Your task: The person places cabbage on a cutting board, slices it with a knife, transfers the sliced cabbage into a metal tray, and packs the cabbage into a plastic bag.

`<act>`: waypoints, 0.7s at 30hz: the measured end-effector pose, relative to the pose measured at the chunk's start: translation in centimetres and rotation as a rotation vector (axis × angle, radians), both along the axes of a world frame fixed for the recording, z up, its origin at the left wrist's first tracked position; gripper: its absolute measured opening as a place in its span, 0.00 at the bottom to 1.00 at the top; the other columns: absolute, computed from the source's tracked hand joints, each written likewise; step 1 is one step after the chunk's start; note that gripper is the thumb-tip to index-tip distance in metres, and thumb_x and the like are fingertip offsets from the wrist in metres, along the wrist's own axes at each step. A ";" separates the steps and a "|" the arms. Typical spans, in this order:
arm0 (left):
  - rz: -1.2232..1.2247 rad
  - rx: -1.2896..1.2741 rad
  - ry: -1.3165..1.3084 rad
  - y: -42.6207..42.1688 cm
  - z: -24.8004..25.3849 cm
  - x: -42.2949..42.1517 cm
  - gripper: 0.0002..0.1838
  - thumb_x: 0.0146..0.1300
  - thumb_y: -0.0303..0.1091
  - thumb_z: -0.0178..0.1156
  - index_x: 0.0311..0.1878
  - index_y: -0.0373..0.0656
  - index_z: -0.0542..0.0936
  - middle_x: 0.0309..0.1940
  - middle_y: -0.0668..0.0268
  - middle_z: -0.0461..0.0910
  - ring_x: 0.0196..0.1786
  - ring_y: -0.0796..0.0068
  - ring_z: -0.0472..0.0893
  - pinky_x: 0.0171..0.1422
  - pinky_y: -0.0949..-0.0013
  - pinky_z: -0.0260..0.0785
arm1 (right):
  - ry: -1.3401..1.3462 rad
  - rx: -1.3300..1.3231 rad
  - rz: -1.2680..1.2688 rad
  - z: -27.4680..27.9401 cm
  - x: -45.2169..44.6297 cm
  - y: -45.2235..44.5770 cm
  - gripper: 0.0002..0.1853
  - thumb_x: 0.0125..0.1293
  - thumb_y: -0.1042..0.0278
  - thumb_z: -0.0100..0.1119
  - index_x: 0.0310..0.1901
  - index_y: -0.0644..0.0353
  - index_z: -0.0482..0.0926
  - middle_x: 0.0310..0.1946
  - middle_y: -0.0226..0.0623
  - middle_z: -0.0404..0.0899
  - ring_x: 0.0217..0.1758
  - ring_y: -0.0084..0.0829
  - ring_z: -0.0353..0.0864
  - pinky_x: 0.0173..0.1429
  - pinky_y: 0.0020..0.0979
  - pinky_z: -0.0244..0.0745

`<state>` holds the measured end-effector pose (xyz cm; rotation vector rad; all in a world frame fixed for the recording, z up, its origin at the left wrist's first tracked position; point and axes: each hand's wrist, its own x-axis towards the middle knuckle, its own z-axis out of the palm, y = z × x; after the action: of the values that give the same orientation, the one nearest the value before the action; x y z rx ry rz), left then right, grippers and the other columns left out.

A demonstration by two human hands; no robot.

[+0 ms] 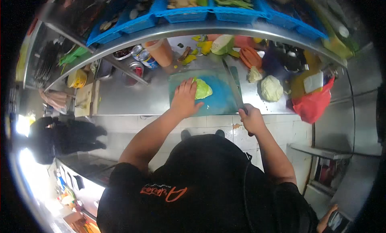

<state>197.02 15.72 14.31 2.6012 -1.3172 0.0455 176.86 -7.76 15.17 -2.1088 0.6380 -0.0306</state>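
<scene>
On the blue-green cutting board (181, 78) lies a piece of green cabbage (203, 89). My left hand (186, 99) rests against its left side, fingers extended over the board and thumb apart. My right hand (252, 119) is wrapped round the handle of a long knife (233, 82), at the board's lower right corner. The blade points away from me along the right part of the board, apart from the cabbage. A pale cabbage head (272, 88) and a smaller cabbage chunk (254, 74) sit on the steel counter to the right.
Behind the board are a cut cabbage (222, 45), yellow peels (206, 47), an orange container (159, 52) and cans (148, 59). Blue baskets (183, 16) stand on a shelf above. A red bag (313, 102) hangs at right. Another person (335, 217) shows at lower right.
</scene>
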 end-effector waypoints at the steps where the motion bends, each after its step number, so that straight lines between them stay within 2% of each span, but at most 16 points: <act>1: -0.020 0.002 0.009 0.5 0.4 -0.6 0.37 0.63 0.41 0.64 0.72 0.35 0.65 0.72 0.50 0.63 0.73 0.48 0.63 0.75 0.48 0.58 | -0.049 -0.090 -0.004 0.4 -0.3 0.7 0.13 0.69 0.63 0.60 0.41 0.68 0.78 0.29 0.49 0.83 0.32 0.48 0.84 0.39 0.44 0.77; 3: -0.075 0.007 0.007 1.3 0.2 -0.7 0.34 0.64 0.40 0.63 0.71 0.37 0.67 0.71 0.51 0.64 0.71 0.49 0.65 0.73 0.48 0.60 | -0.126 -0.185 -0.026 0.8 -0.5 2.1 0.11 0.70 0.65 0.58 0.42 0.66 0.77 0.34 0.52 0.84 0.38 0.56 0.84 0.41 0.49 0.78; 6: -0.163 -0.017 0.003 2.3 -1.1 -0.2 0.29 0.63 0.37 0.63 0.67 0.41 0.73 0.67 0.54 0.68 0.68 0.51 0.68 0.70 0.49 0.64 | -0.023 -0.213 -0.051 -0.6 -0.7 3.3 0.14 0.71 0.62 0.56 0.46 0.66 0.76 0.35 0.54 0.84 0.39 0.57 0.84 0.43 0.52 0.78; 9: -0.190 -0.050 0.010 2.8 -1.8 -0.3 0.25 0.61 0.34 0.65 0.63 0.46 0.78 0.63 0.57 0.71 0.64 0.53 0.70 0.66 0.50 0.68 | 0.240 -0.314 0.160 -4.1 -1.4 2.8 0.16 0.72 0.59 0.53 0.47 0.67 0.75 0.36 0.56 0.84 0.41 0.59 0.83 0.46 0.55 0.77; 12: -0.163 -0.035 -0.031 2.9 -2.6 -1.2 0.24 0.59 0.33 0.66 0.60 0.48 0.81 0.61 0.58 0.73 0.62 0.54 0.72 0.64 0.52 0.69 | 0.210 -0.184 0.148 -3.7 -1.6 2.5 0.18 0.73 0.57 0.52 0.46 0.68 0.75 0.37 0.59 0.83 0.43 0.59 0.83 0.49 0.54 0.77; 15: -0.131 -0.096 -0.008 1.9 -1.3 -0.9 0.24 0.59 0.34 0.67 0.61 0.50 0.80 0.62 0.58 0.72 0.62 0.54 0.72 0.64 0.52 0.70 | 0.243 -0.196 0.087 -1.7 -1.3 3.4 0.16 0.71 0.60 0.53 0.45 0.68 0.75 0.38 0.60 0.83 0.45 0.59 0.83 0.52 0.54 0.77; 18: -0.133 -0.128 0.002 0.4 1.4 -0.5 0.24 0.60 0.37 0.67 0.62 0.51 0.80 0.63 0.58 0.71 0.62 0.53 0.72 0.65 0.51 0.70 | 0.270 -0.277 0.171 -3.1 -1.4 2.9 0.14 0.68 0.65 0.53 0.47 0.69 0.76 0.40 0.60 0.84 0.46 0.58 0.84 0.53 0.53 0.78; 21: -0.170 -0.055 0.065 -1.3 0.7 1.2 0.24 0.62 0.39 0.65 0.63 0.51 0.79 0.62 0.55 0.71 0.62 0.49 0.71 0.66 0.50 0.69 | 0.413 -0.270 0.293 -3.1 -0.4 2.2 0.16 0.64 0.70 0.53 0.50 0.69 0.77 0.40 0.59 0.84 0.48 0.57 0.84 0.55 0.52 0.78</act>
<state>198.20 14.39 15.00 2.4153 -1.4857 -0.0301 176.43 -5.57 12.08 -2.4771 0.5784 0.5202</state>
